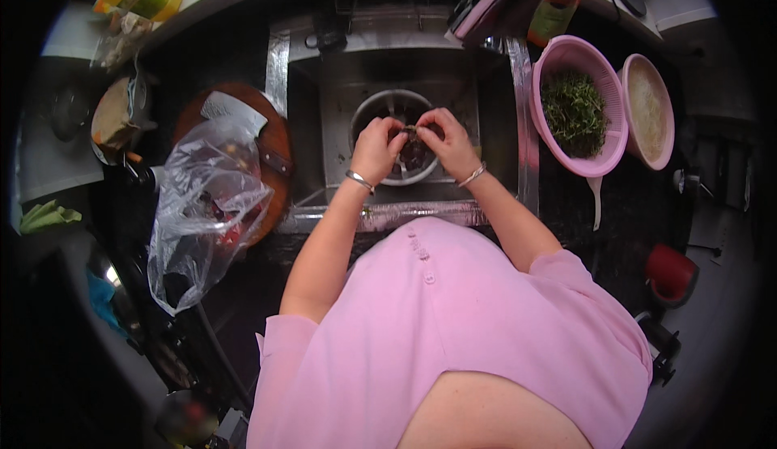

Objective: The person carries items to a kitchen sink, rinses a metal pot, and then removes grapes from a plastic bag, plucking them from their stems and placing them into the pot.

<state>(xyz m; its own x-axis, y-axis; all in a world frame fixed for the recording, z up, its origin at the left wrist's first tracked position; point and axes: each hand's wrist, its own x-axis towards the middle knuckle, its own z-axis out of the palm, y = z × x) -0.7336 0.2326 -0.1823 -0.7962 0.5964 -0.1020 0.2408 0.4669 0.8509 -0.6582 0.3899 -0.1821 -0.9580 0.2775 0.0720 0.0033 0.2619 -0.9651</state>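
Observation:
A round metal bowl [394,181] stands in the stainless-steel sink [340,103] in front of me, with several dark pieces [414,154] of food in it. My left hand [381,148] and my right hand [446,142] meet above the bowl, thumbs and fingertips pinched together. Between them they hold a small dark piece of food [411,129], too small to name. Each wrist wears a silver bracelet.
On the left, a cleaver [234,112] and a clear plastic bag [200,206] lie on a round wooden cutting board [279,197]. To the right stand a pink colander [616,109] of green leafy stems and a pink bowl [668,115] with pale strands. A red mug [671,273] is farther right.

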